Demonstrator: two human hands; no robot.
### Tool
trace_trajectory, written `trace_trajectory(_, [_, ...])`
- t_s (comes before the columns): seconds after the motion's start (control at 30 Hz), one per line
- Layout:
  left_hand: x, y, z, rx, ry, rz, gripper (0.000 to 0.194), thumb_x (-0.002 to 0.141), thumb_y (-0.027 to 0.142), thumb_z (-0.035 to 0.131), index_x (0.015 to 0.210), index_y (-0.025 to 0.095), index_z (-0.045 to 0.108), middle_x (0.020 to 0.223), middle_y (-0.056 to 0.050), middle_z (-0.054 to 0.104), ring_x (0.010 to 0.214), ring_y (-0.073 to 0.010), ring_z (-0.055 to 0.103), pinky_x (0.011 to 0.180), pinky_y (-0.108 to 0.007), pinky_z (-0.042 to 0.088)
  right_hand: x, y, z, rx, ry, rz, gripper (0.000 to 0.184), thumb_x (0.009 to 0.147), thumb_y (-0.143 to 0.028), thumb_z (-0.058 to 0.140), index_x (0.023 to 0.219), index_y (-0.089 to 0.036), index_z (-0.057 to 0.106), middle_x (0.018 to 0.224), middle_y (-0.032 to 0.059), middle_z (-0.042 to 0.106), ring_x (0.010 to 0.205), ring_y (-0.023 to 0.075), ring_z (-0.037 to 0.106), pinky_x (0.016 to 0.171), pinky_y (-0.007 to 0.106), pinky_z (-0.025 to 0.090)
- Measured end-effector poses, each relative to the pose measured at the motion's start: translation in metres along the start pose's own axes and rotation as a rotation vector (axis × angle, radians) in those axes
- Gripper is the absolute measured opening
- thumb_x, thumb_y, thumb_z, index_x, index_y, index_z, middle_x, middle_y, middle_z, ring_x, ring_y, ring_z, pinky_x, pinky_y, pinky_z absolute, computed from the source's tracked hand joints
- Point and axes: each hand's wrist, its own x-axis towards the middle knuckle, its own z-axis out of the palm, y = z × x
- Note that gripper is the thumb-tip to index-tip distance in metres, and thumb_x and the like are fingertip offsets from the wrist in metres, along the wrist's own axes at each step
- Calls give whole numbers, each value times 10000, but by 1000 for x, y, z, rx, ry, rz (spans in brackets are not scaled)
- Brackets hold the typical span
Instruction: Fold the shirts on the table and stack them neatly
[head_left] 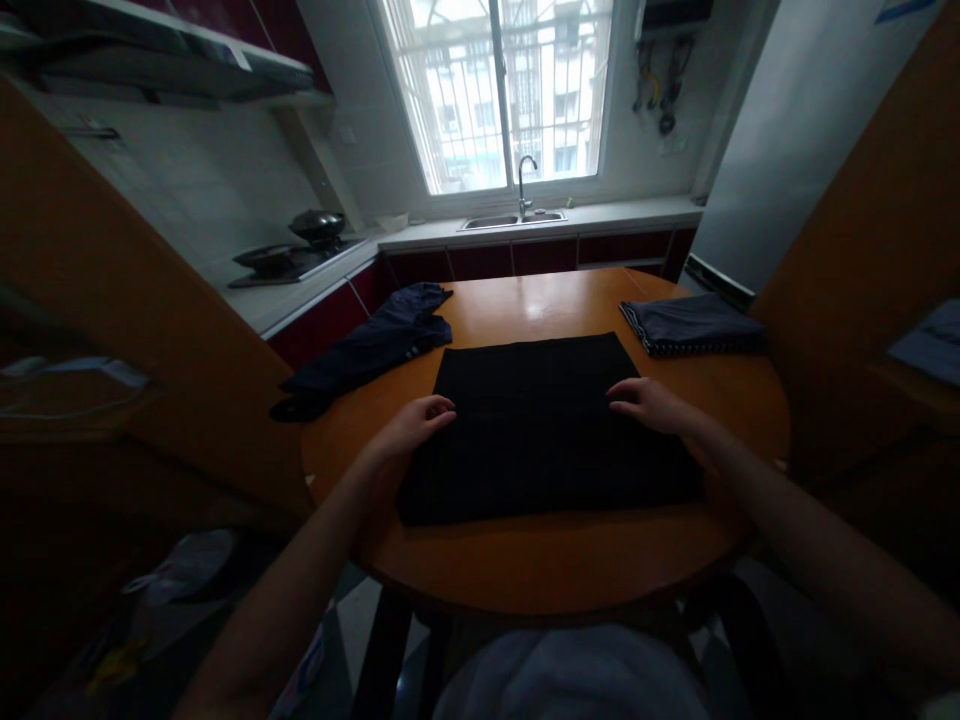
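Black cloth point(536, 425), folded flat into a broad rectangle, lies on the round wooden table point(547, 565) in the middle of the near half, its long axis running left to right across the person's body and its short sides pointing toward the window point(499, 95) and back toward the table's near rim. Its far edge is straight and parallel to the near one, and the shape widens toward the viewer. The left hand point(416, 425) rests on the cloth's left edge, palm down, fingers loosely curled with the tips on the fabric; whether it pinches the edge cannot be told in the dim light. The right hand point(649, 403) lies on the cloth's right edge in the same manner, fingers bent and pointing inward toward the cloth's centre, pressing rather than clearly gripping. Beyond the cloth's left corner a dark blue garment point(367, 345) sprawls unfolded, one end hanging off the table's rim. Beyond the cloth's right corner sits a folded grey garment point(690, 325) with a striped edge, well apart from the cloth. Farther behind the cloth a counter carries a sink with a faucet point(525, 180) under the window, and a wok point(316, 226) stands on a stove to the left.
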Motion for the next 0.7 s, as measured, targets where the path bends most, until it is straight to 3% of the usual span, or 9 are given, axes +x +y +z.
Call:
trace_trajectory(0.13, [28, -5, 14, 55, -117, 35, 453, 776, 628, 637, 885, 198, 726, 806, -34, 635, 742, -201, 605, 694, -308, 487, 23, 8, 15, -64, -102, -20, 173, 862, -319, 671, 955, -192, 742, 962, 73, 724, 882, 208, 675, 819, 318, 529])
trace_trajectory(0.33, [24, -9, 14, 33, -127, 112, 392, 805, 598, 636, 836, 208, 657, 871, -36, 630, 836, -210, 594, 816, -336, 496, 25, 20, 17, -149, -102, -41, 128, 878, -315, 651, 877, -203, 711, 956, 64, 710, 884, 201, 654, 795, 304, 486])
trace_trajectory(0.43, [20, -5, 12, 1, -81, 93, 335, 869, 539, 582, 885, 207, 626, 837, -18, 637, 812, -202, 594, 781, -324, 491, 27, 19, 11, -65, -91, -26, 107, 889, -296, 627, 901, -211, 690, 896, 42, 724, 821, 194, 661, 758, 294, 482])
trace_trajectory(0.57, [22, -3, 17, 29, 92, 94, 273, 886, 472, 566, 895, 201, 598, 885, -25, 644, 838, -200, 605, 821, -333, 491, 35, 17, 5, -31, -1, -37, 104, 887, -300, 629, 895, -211, 682, 880, 46, 732, 822, 206, 672, 763, 301, 488])
trace_trajectory(0.7, [30, -13, 22, 95, 73, 60, 218, 871, 420, 589, 890, 203, 599, 900, -43, 658, 871, -220, 627, 855, -366, 513, 44, 16, 8, -105, -6, 15, 103, 884, -281, 640, 915, -203, 699, 921, 59, 738, 870, 223, 679, 808, 330, 500])
